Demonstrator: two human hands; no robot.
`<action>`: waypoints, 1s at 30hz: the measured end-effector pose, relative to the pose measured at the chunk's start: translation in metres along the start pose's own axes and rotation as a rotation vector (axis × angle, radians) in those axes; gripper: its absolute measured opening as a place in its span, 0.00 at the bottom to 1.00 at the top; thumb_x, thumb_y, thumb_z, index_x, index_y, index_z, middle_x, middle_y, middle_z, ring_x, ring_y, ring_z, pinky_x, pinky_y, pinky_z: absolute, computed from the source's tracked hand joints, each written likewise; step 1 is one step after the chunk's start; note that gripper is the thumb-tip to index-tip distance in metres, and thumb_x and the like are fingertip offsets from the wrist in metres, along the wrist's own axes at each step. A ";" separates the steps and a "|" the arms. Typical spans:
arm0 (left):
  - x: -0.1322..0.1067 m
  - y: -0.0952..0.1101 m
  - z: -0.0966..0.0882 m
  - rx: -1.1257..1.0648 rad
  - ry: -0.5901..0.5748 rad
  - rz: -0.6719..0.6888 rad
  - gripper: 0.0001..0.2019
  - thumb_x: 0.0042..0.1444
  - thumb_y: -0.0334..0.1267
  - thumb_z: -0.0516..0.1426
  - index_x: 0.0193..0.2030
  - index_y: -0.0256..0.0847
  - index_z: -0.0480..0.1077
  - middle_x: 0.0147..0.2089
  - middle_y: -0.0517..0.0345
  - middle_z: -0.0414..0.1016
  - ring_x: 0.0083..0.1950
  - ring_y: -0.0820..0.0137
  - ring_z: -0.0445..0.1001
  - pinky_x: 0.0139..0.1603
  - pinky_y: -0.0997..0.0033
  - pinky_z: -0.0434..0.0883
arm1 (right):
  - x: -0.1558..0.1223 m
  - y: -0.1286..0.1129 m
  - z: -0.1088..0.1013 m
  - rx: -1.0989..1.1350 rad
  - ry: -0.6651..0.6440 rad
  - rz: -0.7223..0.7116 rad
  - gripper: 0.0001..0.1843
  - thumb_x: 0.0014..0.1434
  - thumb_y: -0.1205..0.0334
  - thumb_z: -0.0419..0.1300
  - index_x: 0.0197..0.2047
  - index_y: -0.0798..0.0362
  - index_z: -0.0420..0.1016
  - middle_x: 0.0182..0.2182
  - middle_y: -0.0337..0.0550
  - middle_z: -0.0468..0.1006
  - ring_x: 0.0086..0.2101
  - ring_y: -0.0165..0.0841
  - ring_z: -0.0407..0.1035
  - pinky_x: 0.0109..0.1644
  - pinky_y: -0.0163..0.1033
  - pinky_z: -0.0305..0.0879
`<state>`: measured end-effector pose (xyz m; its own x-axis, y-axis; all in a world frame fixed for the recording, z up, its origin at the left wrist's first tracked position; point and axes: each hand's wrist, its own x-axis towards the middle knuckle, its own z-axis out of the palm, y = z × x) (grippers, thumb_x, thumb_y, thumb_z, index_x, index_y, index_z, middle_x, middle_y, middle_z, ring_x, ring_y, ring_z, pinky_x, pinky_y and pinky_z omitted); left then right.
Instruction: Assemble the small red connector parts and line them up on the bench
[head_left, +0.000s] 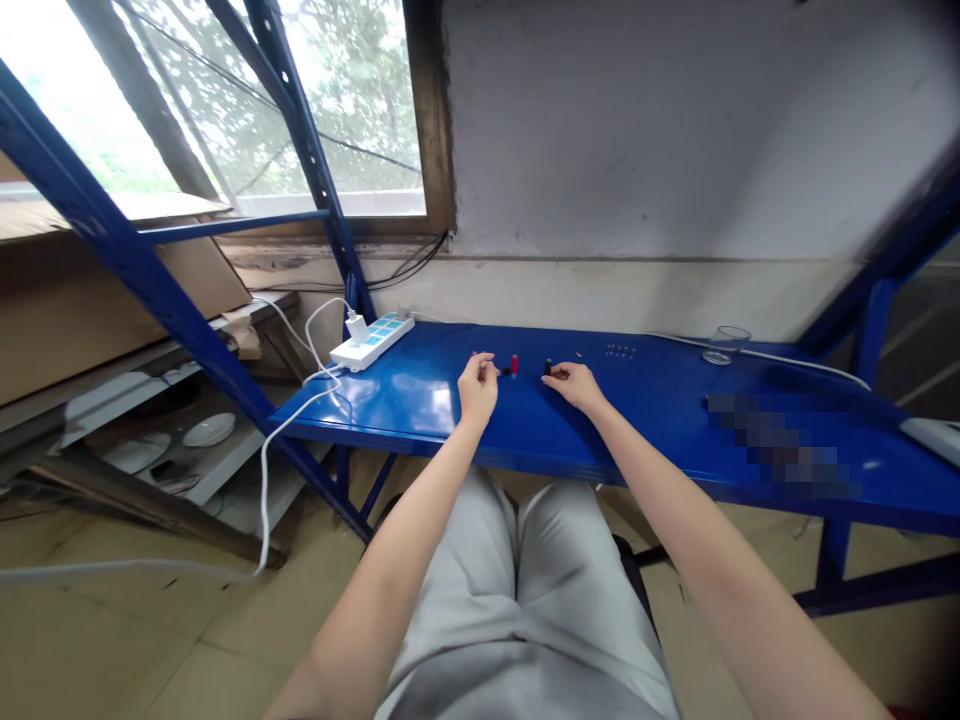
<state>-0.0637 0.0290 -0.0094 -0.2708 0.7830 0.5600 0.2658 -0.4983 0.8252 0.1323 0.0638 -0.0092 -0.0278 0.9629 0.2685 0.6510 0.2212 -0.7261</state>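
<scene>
My left hand (478, 388) is over the blue table (637, 420) with its fingers pinched together. A small dark piece (505, 371) shows at its fingertips; its kind is too small to make out. Just right of that piece, a small red cylinder (514, 364) stands upright. My right hand (576, 384) is closed, thumb and fingers round a small black cylinder (548, 367) that stands upright on the table. Several tiny light-coloured pieces (621, 351) lie in rows farther back to the right.
A white power strip (373, 342) with a plugged-in charger sits at the table's left end, its cable hanging down. Toward the right stands a clear glass (726, 346) beside a white cable. A blurred dark patch (780, 440) covers something there. Blue frame posts (307, 150) rise at left.
</scene>
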 end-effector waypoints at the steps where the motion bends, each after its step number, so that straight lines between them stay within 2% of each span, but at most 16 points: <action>1: 0.000 -0.001 0.000 -0.013 0.019 -0.020 0.10 0.57 0.35 0.49 0.42 0.38 0.68 0.32 0.56 0.72 0.31 0.75 0.71 0.36 0.74 0.69 | 0.001 -0.004 0.002 -0.011 -0.008 0.005 0.10 0.47 0.58 0.62 0.30 0.56 0.74 0.29 0.46 0.77 0.31 0.34 0.71 0.36 0.36 0.65; 9: -0.002 -0.001 -0.001 -0.034 -0.013 -0.063 0.07 0.56 0.34 0.50 0.38 0.39 0.67 0.31 0.56 0.71 0.31 0.74 0.72 0.34 0.75 0.69 | 0.003 -0.016 0.010 -0.047 -0.029 0.038 0.07 0.46 0.63 0.61 0.30 0.56 0.73 0.29 0.46 0.76 0.30 0.32 0.70 0.33 0.33 0.63; 14: -0.003 -0.002 -0.001 -0.017 -0.022 -0.078 0.07 0.55 0.33 0.50 0.37 0.39 0.67 0.29 0.57 0.70 0.30 0.74 0.71 0.34 0.75 0.68 | 0.004 -0.016 0.012 -0.143 -0.052 0.056 0.06 0.48 0.62 0.61 0.27 0.56 0.73 0.28 0.46 0.76 0.29 0.32 0.69 0.31 0.33 0.61; 19: -0.002 -0.006 -0.001 0.007 -0.029 -0.081 0.07 0.55 0.33 0.50 0.38 0.39 0.67 0.28 0.58 0.70 0.30 0.75 0.70 0.34 0.75 0.68 | 0.007 -0.014 0.011 -0.184 -0.082 0.069 0.09 0.48 0.59 0.62 0.30 0.56 0.74 0.31 0.47 0.76 0.31 0.32 0.69 0.33 0.35 0.62; 22: -0.002 -0.006 -0.001 0.020 -0.051 -0.101 0.07 0.55 0.34 0.50 0.39 0.39 0.67 0.29 0.58 0.71 0.31 0.75 0.70 0.34 0.75 0.68 | 0.005 -0.011 0.008 -0.178 -0.098 0.055 0.15 0.46 0.56 0.63 0.35 0.57 0.75 0.34 0.49 0.76 0.34 0.35 0.69 0.36 0.37 0.64; 26: -0.002 -0.002 -0.002 0.014 -0.105 -0.150 0.09 0.55 0.37 0.51 0.40 0.38 0.67 0.27 0.59 0.71 0.28 0.75 0.70 0.31 0.77 0.66 | -0.008 0.000 0.002 -0.069 -0.020 0.054 0.20 0.47 0.55 0.62 0.42 0.57 0.73 0.35 0.50 0.76 0.35 0.35 0.70 0.39 0.39 0.65; 30: -0.005 0.002 -0.004 0.032 -0.191 -0.163 0.11 0.56 0.42 0.50 0.34 0.38 0.69 0.24 0.60 0.70 0.21 0.78 0.64 0.25 0.77 0.64 | -0.021 0.016 -0.003 0.170 0.076 0.074 0.18 0.49 0.55 0.59 0.42 0.57 0.73 0.35 0.48 0.76 0.34 0.33 0.71 0.39 0.38 0.67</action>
<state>-0.0653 0.0227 -0.0100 -0.1338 0.9094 0.3938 0.2627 -0.3506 0.8989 0.1457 0.0465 -0.0242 0.0770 0.9645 0.2524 0.5112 0.1792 -0.8406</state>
